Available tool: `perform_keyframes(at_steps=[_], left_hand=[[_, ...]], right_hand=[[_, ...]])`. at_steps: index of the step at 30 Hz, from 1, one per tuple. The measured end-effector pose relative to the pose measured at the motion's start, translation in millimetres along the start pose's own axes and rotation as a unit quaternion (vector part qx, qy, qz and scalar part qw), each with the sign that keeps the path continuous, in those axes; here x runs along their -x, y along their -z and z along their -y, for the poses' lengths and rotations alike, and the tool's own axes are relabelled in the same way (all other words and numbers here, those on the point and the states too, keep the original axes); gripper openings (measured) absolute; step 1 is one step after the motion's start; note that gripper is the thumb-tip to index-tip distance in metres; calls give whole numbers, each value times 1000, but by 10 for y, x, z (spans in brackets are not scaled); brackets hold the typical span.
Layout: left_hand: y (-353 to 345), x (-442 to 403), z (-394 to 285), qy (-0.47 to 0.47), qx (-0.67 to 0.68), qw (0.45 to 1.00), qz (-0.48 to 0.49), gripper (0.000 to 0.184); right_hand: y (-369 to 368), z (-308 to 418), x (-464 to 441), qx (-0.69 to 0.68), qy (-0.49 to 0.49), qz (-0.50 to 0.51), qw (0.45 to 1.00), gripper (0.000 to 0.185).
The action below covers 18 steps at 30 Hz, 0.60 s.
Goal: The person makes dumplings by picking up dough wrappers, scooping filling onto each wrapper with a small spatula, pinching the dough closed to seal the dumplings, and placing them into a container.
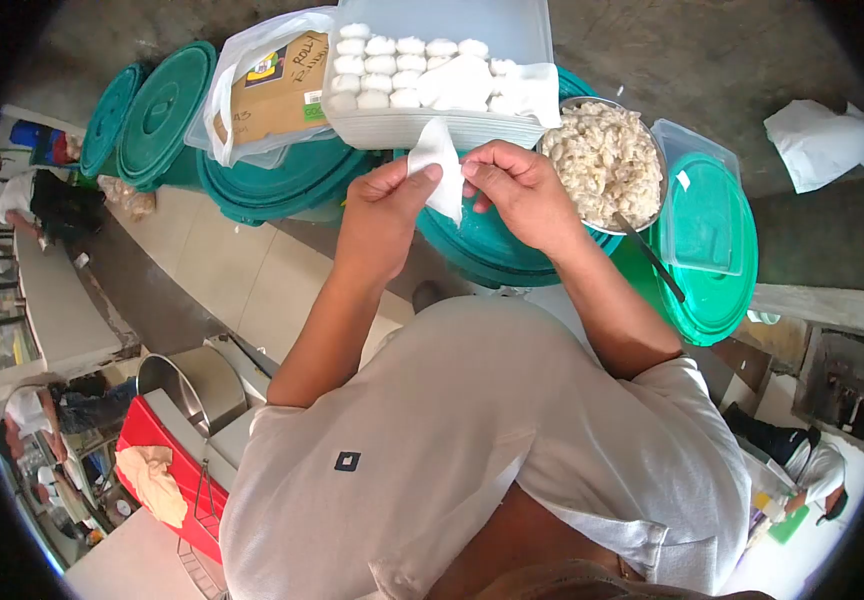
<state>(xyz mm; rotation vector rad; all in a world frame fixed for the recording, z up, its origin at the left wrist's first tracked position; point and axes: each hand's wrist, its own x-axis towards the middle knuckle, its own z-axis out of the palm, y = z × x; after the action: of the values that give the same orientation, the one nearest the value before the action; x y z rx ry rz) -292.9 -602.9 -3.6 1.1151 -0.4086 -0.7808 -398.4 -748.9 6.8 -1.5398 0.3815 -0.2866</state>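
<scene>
"Where's the sheet (436,150)?"

"In the left hand (384,208), pinched between thumb and fingers, just off the tray's (377,127) near edge."

"And the right hand (524,192)?"

"Thumb and fingertips drawn together at the sheet's right edge. I can't tell whether they grip it."

"What's in the tray?"

"White balls (377,82) in rows from the left edge, and more sheets (464,84) towards the near right corner."

"Beside it?"

"A bowl (665,172) of pale mix (602,155) by the right edge, a dark handle (654,262) sticking out."

Beige cloth (150,480) on a red surface (136,428), steel pot (216,385) nearby
</scene>
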Motion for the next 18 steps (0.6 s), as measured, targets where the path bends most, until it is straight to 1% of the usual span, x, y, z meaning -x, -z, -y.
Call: perform_keyframes(at_steps=[3, 5, 6, 8, 9, 11, 12, 14, 18], left_hand=[[-3, 19, -13, -5, -19, 1000, 3, 22], [14, 31, -18, -1, -79, 997, 17, 20], [10, 31, -16, -1, -79, 997, 18, 20], [1, 29, -11, -7, -54, 998, 9, 20], [-12, 32, -14, -7, -54, 998, 10, 20], [-31, 34, -26, -7, -68, 997, -19, 20], [-24, 31, -31, -7, -69, 997, -18, 20], [-3, 33, -37, -1, -80, 997, -12, 20], [-42, 44, -44, -3, -73, 997, -27, 20]], right_hand=[[-22, -21, 6, 8, 4, -9, 1000, 15], [-16, -35, 2, 65, 36, 11, 997, 18], [1, -31, -9, 65, 36, 10, 997, 18], [35, -17, -32, -24, -30, 23, 999, 18], [29, -26, -26, -25, -30, 22, 999, 18], [4, -55, -18, -25, -29, -16, 999, 16], [0, -41, -1, -25, -29, -16, 999, 16], [-6, -4, 47, 36, 8, 8, 999, 13], [-30, -52, 53, 24, 18, 11, 999, 12]])
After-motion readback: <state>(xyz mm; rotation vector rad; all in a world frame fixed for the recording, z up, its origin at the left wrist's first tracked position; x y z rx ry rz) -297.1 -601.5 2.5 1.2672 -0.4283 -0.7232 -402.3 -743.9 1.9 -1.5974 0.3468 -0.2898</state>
